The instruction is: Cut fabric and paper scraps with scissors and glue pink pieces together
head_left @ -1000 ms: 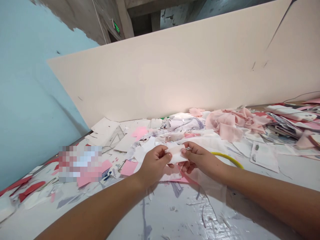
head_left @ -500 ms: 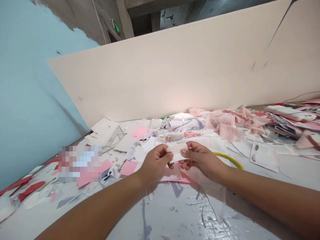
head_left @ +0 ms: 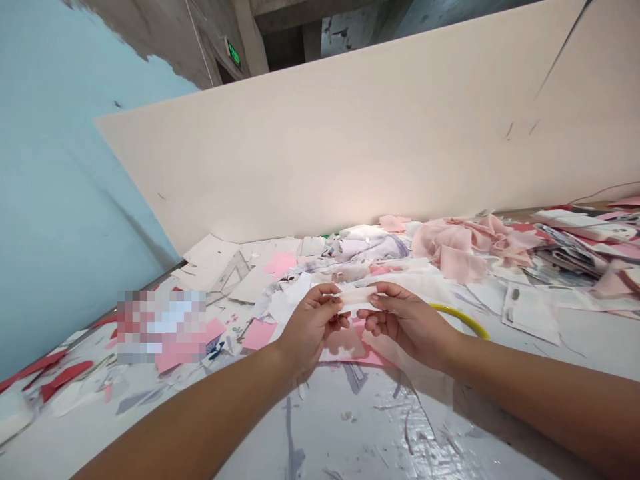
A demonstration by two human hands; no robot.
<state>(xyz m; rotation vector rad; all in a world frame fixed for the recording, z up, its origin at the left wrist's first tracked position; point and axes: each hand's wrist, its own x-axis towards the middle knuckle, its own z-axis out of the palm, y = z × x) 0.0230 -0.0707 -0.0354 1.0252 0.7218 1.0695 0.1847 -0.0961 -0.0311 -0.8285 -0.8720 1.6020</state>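
A small strip of pale, whitish-pink fabric (head_left: pixel 357 299) is stretched between my two hands, above the middle of the table. My left hand (head_left: pixel 317 320) pinches its left end between thumb and fingers. At the other end my right hand (head_left: pixel 400 317) is closed on it the same way, its lower fingers curled beneath. Below the hands lie a pink piece (head_left: pixel 370 353) and sheer white cloth. A yellow curved band (head_left: pixel 463 319) shows partly behind my right wrist.
Crumpled pink fabric (head_left: pixel 470 243) and white scraps pile along the pale partition board (head_left: pixel 320 153). A white power strip (head_left: pixel 583 225) and stacked cloth lie far right. Pink squares (head_left: pixel 259 334), a set square (head_left: pixel 233 275) and red scraps (head_left: pixel 65 379) are on the left. A blurred patch hides part there.
The strip between my hands has become narrower, seeming folded or rolled over. My fingers have shifted slightly along its ends, and the right hand has tilted a little.
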